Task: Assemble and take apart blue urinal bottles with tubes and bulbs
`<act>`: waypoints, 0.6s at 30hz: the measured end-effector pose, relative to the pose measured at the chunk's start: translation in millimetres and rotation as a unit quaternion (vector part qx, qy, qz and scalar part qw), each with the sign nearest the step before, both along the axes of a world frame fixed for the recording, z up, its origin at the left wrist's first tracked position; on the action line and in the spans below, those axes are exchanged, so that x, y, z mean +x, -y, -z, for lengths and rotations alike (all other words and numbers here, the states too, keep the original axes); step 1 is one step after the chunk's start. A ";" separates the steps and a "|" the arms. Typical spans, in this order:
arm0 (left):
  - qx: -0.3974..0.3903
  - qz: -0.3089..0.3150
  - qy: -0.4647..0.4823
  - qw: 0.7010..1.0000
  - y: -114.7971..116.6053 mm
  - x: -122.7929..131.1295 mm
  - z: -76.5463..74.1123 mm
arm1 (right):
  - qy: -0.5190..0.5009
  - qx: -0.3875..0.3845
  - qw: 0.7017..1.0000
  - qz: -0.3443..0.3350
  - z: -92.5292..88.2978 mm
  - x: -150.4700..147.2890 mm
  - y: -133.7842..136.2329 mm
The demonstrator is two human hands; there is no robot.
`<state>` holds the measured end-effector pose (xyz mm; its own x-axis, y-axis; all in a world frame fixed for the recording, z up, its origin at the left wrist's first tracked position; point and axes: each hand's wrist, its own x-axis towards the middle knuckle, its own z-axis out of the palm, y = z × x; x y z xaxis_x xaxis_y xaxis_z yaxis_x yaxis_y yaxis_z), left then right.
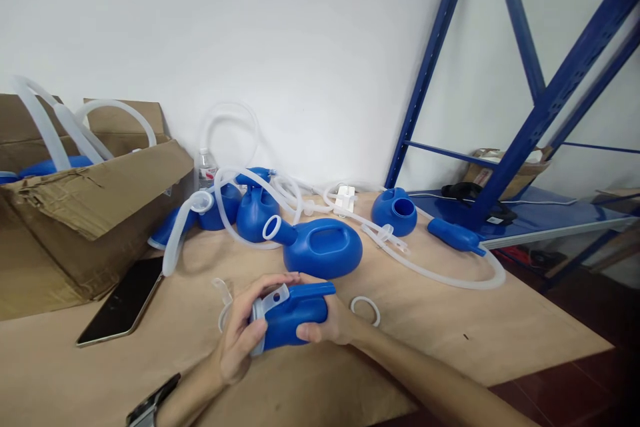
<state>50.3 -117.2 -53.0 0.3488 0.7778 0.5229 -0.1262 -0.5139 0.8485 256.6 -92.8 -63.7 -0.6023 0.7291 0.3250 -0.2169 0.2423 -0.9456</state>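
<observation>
Both my hands hold a blue plastic urinal head (295, 320) above the table's front part. My left hand (243, 327) is closed around its translucent cap (259, 320), thumb on the near side. A clear strap with a hole runs from that cap over the blue body. My right hand (330, 320) grips the other end, with the thumb on the near side and the fingers partly hidden. Just behind lies a blue urinal bottle (325, 250) with a handle and a white ring on its mouth. A white ring (365, 311) lies right of my right hand, and another clear cap (223, 300) left of my left hand.
A cardboard box (100, 213) with blue parts and hoses stands left, near a black phone (123, 300). Behind are more blue bottles (257, 213), a water bottle (207, 168) and coiled hoses. An open-mouthed bottle (395, 212), blue head (455, 235) and blue shelving (520, 147) are right.
</observation>
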 end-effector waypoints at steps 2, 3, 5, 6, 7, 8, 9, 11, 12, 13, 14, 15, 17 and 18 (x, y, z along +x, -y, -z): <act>-0.020 0.038 0.044 0.998 2.4 3.2 0.2 | 0.008 0.008 1.000 0.003 -2.6 1.8 1.2; -0.031 0.049 0.059 0.997 1.9 3.9 0.8 | 0.009 0.014 1.000 0.009 -3.5 2.2 1.7; -0.041 0.048 0.057 0.996 -1.5 3.7 2.7 | 0.004 0.024 1.000 0.016 -4.8 1.9 3.0; -0.035 0.036 0.041 0.998 -3.6 3.1 3.5 | 0.002 0.029 0.999 0.020 -5.1 1.4 3.9; -0.024 0.018 0.019 0.999 -5.6 2.4 4.1 | 0.004 0.033 0.999 0.026 -5.2 1.0 4.9; -0.014 0.003 -0.005 1.000 -7.2 1.8 4.4 | 0.009 0.037 0.999 0.033 -5.0 0.8 6.1; -0.004 -0.011 -0.022 1.000 -8.4 1.5 4.6 | 0.017 0.039 0.998 0.046 -4.6 1.0 7.3; -0.004 -0.023 -0.033 0.999 -9.9 1.8 5.3 | 0.032 0.040 0.996 0.076 -3.3 2.3 9.1; -0.012 -0.020 -0.032 0.999 -10.6 2.2 6.2 | 0.039 0.039 0.995 0.086 -2.4 3.1 9.6; -0.023 -0.014 -0.031 0.999 -11.6 2.4 7.7 | 0.044 0.039 0.994 0.091 -1.6 3.9 9.6; -0.033 -0.010 -0.031 0.999 -13.0 2.4 9.5 | 0.049 0.039 0.994 0.092 -0.8 4.6 9.0; -0.042 -0.008 -0.031 0.999 -14.9 1.9 11.6 | 0.055 0.039 0.994 0.090 -0.2 5.1 7.9; -0.061 -0.010 -0.037 0.997 -20.2 -0.6 14.6 | 0.069 0.029 0.993 0.086 0.8 5.5 4.1; -0.070 -0.016 -0.047 0.996 -23.0 -2.4 14.6 | 0.075 0.021 0.993 0.086 1.2 5.6 1.5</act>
<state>47.9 -94.1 -67.6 0.3660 0.8519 0.3747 -0.0280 -0.3923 0.9194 262.2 -94.2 -64.9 -0.5140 0.8131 0.2732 -0.0260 0.3036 -0.9525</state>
